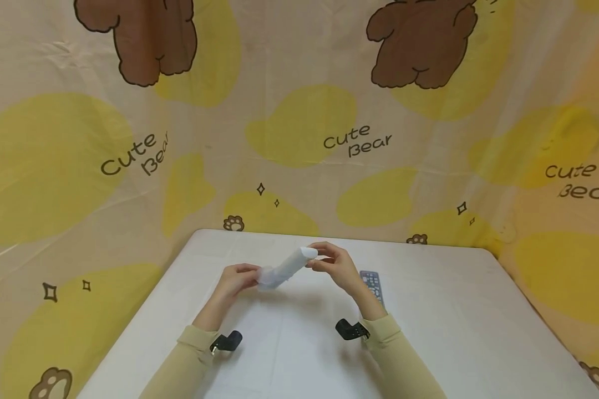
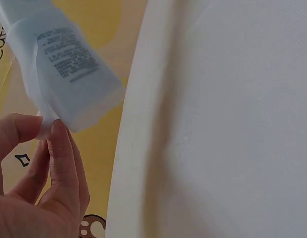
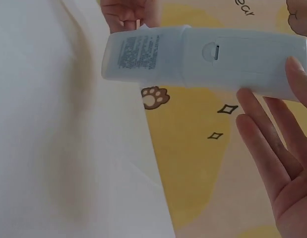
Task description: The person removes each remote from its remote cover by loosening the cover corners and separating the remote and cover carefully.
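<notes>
A white remote control (image 3: 242,57) is held tilted above the table, its back with the battery-cover latch showing in the right wrist view. A translucent plastic sleeve (image 2: 74,74) covers its lower end, and printed text shows through. My left hand (image 1: 233,284) pinches the edge of the sleeve between thumb and fingertips. At the upper end, my right hand (image 1: 340,269) holds the remote between its thumb and fingers. The button side of this remote is turned out of sight.
A second remote (image 1: 371,281), grey-blue with buttons up, lies on the white table (image 1: 454,310) beside my right forearm, which partly hides it. Behind the table hangs a yellow and beige bear-print cloth (image 1: 299,133). Each wrist carries a black camera mount (image 1: 350,330).
</notes>
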Demonstrator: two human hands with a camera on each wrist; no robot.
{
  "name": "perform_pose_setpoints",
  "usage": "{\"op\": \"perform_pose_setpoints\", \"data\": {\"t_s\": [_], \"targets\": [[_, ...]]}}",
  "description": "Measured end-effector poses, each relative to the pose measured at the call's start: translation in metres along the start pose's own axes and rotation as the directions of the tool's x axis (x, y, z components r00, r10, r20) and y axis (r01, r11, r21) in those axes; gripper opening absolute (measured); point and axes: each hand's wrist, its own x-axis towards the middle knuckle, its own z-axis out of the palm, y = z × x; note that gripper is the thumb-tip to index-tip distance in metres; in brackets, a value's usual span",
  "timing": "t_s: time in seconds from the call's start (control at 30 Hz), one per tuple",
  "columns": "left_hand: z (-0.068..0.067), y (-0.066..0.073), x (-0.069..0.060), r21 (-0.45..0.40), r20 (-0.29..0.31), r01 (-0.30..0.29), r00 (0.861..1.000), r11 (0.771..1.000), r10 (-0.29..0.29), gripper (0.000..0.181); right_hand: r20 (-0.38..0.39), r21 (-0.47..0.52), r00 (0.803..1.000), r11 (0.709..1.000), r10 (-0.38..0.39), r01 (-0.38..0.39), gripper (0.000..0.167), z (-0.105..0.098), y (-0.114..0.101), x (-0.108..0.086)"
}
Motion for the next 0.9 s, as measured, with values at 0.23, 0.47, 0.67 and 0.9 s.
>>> {"op": "perform_pose_setpoints", "data": {"t_s": [0.23, 0.47, 0.67, 0.9], "targets": [[-0.004, 0.004, -0.001, -0.023, -0.029, -0.007, 1.000, 1.000, 0.006, 0.029, 0.041, 0.076, 0.999, 0.997, 0.029, -0.032, 0.036, 0.000, 0.006, -0.001], [-0.011, 0.006, -0.003, -0.034, -0.071, -0.031, 0.997, 0.999, 0.029, 0.029, 0.064, 0.105, 0.994, 0.990, 0.085, -0.091, 0.039, 0.004, 0.008, -0.004], [-0.016, 0.006, 0.001, -0.041, -0.103, -0.044, 0.994, 0.998, 0.039, 0.028, 0.057, 0.072, 0.989, 0.987, 0.139, -0.142, 0.044, 0.008, 0.011, -0.006], [-0.020, 0.008, -0.001, -0.014, -0.128, -0.044, 0.991, 0.999, 0.042, 0.029, 0.043, 0.090, 0.985, 0.981, 0.168, -0.171, 0.036, 0.014, 0.016, -0.005]]}}
